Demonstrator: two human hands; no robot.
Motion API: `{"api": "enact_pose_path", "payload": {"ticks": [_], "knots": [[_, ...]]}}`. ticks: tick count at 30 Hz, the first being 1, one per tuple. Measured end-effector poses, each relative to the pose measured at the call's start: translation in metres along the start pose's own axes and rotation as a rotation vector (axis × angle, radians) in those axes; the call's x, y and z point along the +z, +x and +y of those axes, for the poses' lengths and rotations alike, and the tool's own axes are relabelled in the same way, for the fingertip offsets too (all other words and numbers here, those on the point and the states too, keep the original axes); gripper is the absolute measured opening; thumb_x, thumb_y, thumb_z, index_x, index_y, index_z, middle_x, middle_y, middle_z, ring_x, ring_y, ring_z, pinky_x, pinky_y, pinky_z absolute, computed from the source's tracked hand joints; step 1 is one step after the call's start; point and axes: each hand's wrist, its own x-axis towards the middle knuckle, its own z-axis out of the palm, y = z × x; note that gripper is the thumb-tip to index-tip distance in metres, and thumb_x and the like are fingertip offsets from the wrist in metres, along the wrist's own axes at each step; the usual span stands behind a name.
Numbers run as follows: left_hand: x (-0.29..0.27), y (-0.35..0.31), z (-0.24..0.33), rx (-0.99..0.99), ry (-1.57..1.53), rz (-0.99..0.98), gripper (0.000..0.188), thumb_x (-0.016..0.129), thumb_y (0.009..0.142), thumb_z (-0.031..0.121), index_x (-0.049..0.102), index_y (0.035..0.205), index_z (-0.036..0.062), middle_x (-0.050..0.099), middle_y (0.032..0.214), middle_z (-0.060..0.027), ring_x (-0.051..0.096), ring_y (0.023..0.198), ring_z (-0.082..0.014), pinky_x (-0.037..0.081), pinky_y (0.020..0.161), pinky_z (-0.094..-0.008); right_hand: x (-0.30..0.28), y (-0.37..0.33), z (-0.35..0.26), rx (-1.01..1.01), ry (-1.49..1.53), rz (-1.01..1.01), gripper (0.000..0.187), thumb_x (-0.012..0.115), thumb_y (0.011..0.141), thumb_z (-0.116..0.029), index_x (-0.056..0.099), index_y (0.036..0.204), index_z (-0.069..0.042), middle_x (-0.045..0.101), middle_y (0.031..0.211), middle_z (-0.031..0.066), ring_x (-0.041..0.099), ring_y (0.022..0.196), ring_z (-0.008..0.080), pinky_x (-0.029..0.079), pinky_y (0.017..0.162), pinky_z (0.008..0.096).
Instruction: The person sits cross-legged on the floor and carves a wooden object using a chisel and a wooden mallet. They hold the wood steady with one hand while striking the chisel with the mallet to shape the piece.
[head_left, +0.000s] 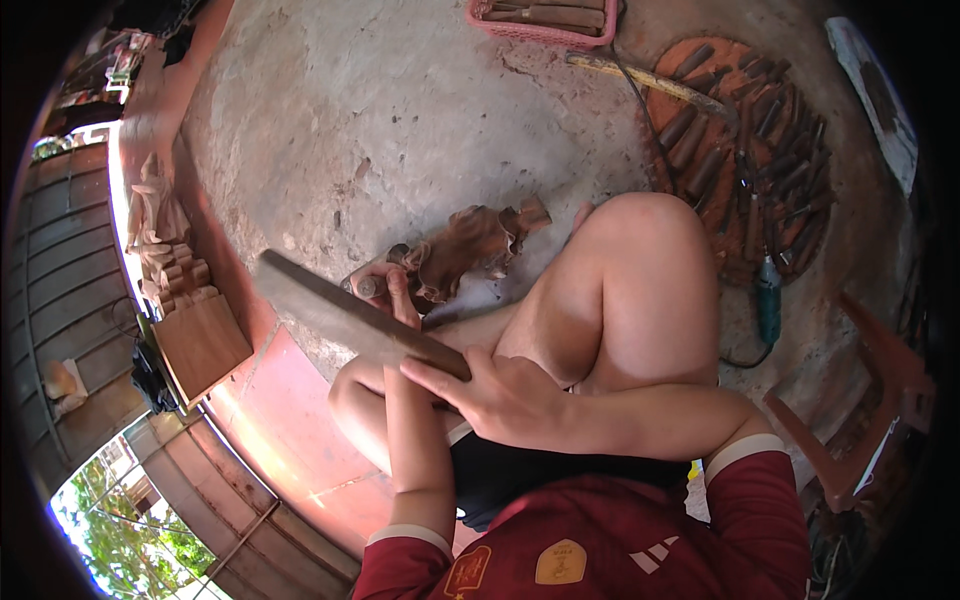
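Observation:
My right hand (505, 395) is closed around the near end of a long wooden mallet (345, 315), a flat bar blurred along its length. The mallet slants up to the left and crosses in front of my left forearm. Beyond it, my left hand (395, 290) is closed on a chisel (367, 288), whose round handle end faces up; its blade is hidden. Right beside that hand a brown wood carving (465, 250) with wavy, pierced forms lies on the floor by my bent legs.
Many chisels and gouges lie on a round reddish mat (735, 150) at the right, near a teal power tool (768, 300) with a cord. A pink basket (540, 35) holds wooden-handled tools. Carved figures (165, 230) stand left. A brown frame (850, 400) is at the right.

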Motion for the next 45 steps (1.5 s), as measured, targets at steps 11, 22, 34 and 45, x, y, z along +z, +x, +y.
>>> {"api": "enact_pose_path", "payload": {"ticks": [11, 22, 34, 45], "knots": [[-0.03, -0.009, -0.003, -0.107, -0.047, 0.073, 0.013, 0.06, 0.098, 0.01, 0.051, 0.104, 0.0028, 0.06, 0.101, -0.0075, 0.056, 0.091, -0.0135, 0.049, 0.088, -0.0313, -0.007, 0.029, 0.026, -0.013, 0.337, 0.223, 0.07, 0.07, 0.08, -0.011, 0.047, 0.146, -0.014, 0.063, 0.085, 0.0142, 0.063, 0.063, 0.0292, 0.053, 0.057, 0.0364], [-0.037, 0.001, 0.022, 0.03, 0.029, 0.166, 0.019, 0.064, 0.095, 0.003, 0.053, 0.111, 0.0009, 0.068, 0.096, -0.0144, 0.068, 0.095, -0.025, 0.054, 0.091, -0.0394, -0.043, 0.054, 0.055, 0.262, 0.487, 0.503, 0.074, 0.069, 0.081, -0.004, 0.038, 0.148, 0.003, 0.068, 0.116, 0.0184, 0.064, 0.104, 0.0152, 0.045, 0.093, 0.0304], [-0.045, 0.006, 0.015, -0.001, -0.507, 0.028, 0.007, 0.055, 0.086, 0.001, 0.051, 0.091, 0.003, 0.056, 0.082, -0.0097, 0.055, 0.08, -0.0186, 0.047, 0.078, -0.0347, -0.041, 0.066, 0.045, 0.327, 0.619, 0.378, 0.075, 0.068, 0.083, -0.003, 0.034, 0.149, 0.005, 0.064, 0.127, 0.0161, 0.059, 0.113, 0.0126, 0.044, 0.099, 0.0263], [-0.031, 0.007, 0.012, -0.122, -0.162, 0.017, 0.031, 0.073, 0.085, 0.005, 0.044, 0.074, 0.0074, 0.058, 0.073, -0.0045, 0.05, 0.068, -0.0113, 0.042, 0.062, -0.0249, -0.036, 0.061, 0.047, 0.39, 0.648, 0.319, 0.077, 0.07, 0.084, -0.014, 0.035, 0.152, -0.005, 0.065, 0.129, 0.0115, 0.054, 0.124, 0.0175, -0.001, 0.101, 0.0532]]}}
